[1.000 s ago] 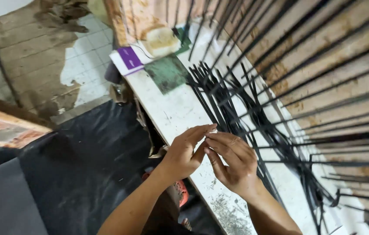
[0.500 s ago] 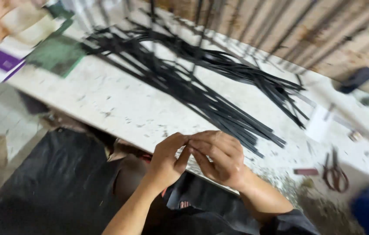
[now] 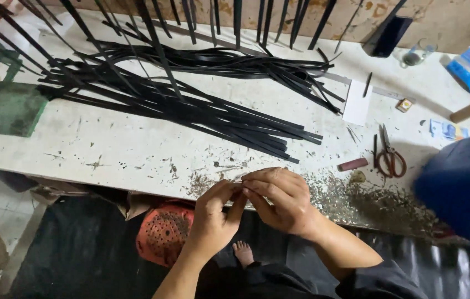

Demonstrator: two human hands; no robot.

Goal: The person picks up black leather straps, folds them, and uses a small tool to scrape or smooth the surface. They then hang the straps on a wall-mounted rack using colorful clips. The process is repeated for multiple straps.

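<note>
At the near edge of the white worktable (image 3: 107, 149), the left hand (image 3: 213, 213) and right hand (image 3: 279, 199) meet fingertip to fingertip, pinched together on something too small and hidden to identify. The pile of black strips (image 3: 190, 108) lies beyond them, up and to the left, its long axis running left to right across the table; the left hand is nearer. Scissors (image 3: 390, 158) rest to the right

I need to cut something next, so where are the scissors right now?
In the head view the scissors lie flat on the white worktable, to the right of the right hand, beside a small reddish block and below a white card.
</note>
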